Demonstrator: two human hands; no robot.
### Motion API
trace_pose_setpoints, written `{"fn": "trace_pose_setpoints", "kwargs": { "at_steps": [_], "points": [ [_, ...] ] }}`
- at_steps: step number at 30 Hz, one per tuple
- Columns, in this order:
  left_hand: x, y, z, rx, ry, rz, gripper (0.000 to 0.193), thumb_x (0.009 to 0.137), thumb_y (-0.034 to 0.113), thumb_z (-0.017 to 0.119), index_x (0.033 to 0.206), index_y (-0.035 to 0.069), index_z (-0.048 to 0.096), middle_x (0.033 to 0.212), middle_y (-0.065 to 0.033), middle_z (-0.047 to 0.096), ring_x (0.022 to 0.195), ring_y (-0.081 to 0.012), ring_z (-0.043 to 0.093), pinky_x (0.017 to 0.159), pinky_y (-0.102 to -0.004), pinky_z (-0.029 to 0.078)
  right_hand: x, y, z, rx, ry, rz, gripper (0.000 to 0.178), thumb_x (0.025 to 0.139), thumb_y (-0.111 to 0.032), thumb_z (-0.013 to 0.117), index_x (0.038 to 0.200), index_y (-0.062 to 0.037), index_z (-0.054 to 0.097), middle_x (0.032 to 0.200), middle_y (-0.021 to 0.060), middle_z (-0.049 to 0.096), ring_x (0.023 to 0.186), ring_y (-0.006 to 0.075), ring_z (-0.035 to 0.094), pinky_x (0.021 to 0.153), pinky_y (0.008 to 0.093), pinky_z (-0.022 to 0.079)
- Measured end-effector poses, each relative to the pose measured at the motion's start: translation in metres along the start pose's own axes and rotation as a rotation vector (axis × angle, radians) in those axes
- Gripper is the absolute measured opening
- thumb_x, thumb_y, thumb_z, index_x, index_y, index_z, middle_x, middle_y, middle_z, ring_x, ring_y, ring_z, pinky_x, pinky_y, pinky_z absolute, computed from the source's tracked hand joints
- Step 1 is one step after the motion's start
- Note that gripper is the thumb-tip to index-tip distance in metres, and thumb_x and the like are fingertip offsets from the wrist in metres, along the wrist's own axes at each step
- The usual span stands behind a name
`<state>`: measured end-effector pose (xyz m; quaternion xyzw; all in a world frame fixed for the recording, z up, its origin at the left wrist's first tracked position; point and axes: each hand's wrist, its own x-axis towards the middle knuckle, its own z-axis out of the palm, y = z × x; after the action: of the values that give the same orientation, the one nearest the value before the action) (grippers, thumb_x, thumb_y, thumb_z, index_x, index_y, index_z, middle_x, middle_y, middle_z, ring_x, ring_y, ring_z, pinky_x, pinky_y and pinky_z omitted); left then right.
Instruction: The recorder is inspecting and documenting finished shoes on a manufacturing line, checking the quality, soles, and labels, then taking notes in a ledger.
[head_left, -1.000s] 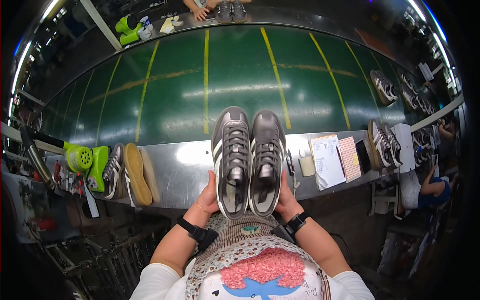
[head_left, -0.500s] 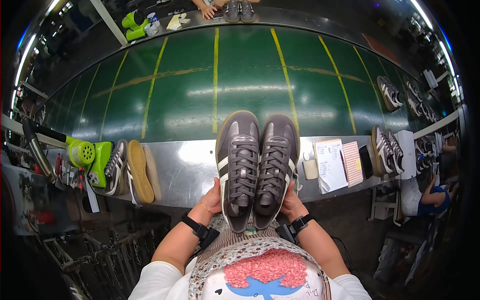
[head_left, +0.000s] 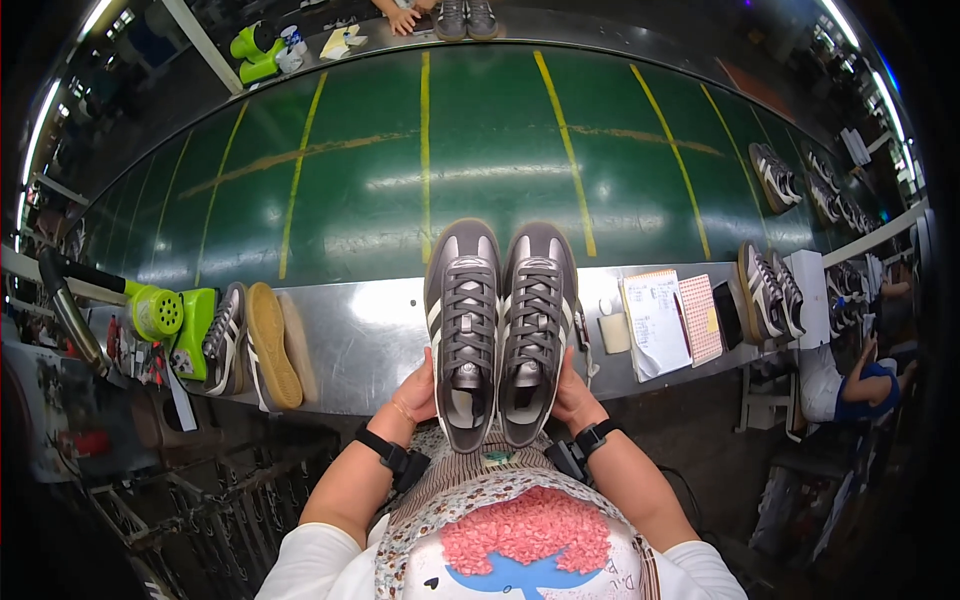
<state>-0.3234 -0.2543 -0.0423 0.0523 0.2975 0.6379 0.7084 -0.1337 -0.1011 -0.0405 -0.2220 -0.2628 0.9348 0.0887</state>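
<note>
Side by side above the near edge of the metal bench, a pair of dark grey sneakers with white stripes is held up, toes pointing away from me. My left hand (head_left: 418,388) grips the heel side of the left sneaker (head_left: 466,325) from outside. On the other side, my right hand (head_left: 572,393) does the same with the right sneaker (head_left: 533,322). The shoes' outer sides partly hide the fingers of both hands. Laces are threaded on both shoes, and pale insoles show in their openings.
A green conveyor belt (head_left: 370,200) with yellow lines runs beyond the metal bench (head_left: 350,340). On the bench left stand another sneaker pair (head_left: 265,345) and a green device (head_left: 160,312); right, a notebook (head_left: 655,330) and more sneakers (head_left: 765,295). Across the belt is another person's hand (head_left: 403,20).
The sneakers have shifted slightly left and tipped, so their openings and insoles show more. Both hands keep their hold. The whole view has shifted a little.
</note>
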Motion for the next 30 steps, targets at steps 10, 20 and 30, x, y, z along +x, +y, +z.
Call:
{"fn": "trace_pose_setpoints", "kwargs": {
  "at_steps": [10,20,30],
  "points": [
    [0.017,0.013,-0.002,1.659,0.591,0.373,0.047,0.076,0.011,0.061,0.121,0.008,0.050,0.098,-0.0091,0.056,0.094,-0.0262,0.053,0.079,-0.0354,0.043,0.014,0.039,-0.046,-1.289,0.475,-0.280,0.054,0.091,-0.030,0.045,0.128,0.0066,0.033,0.121,0.0252,0.046,0.116,0.0367,0.042,0.097,0.0392,0.033],
    [0.098,-0.021,0.070,2.360,-0.029,0.838,0.017,0.063,0.014,0.060,0.075,0.010,0.050,0.077,-0.0044,0.050,0.076,-0.0216,0.052,0.068,-0.0321,0.042,0.039,0.046,-0.030,-1.274,0.724,-0.076,0.072,0.080,-0.021,0.058,0.135,0.0023,0.019,0.123,0.0243,0.041,0.110,0.0396,0.046,0.089,0.0441,0.041],
    [0.016,-0.013,0.071,2.155,0.315,0.662,0.045,0.064,0.029,0.074,0.101,0.009,0.056,0.092,-0.0116,0.054,0.087,-0.0291,0.054,0.080,-0.0390,0.040,0.037,0.044,-0.012,-1.318,0.725,0.047,0.073,0.077,-0.019,0.056,0.135,0.0040,0.018,0.122,0.0267,0.040,0.104,0.0437,0.049,0.087,0.0467,0.042]
  ]
}}
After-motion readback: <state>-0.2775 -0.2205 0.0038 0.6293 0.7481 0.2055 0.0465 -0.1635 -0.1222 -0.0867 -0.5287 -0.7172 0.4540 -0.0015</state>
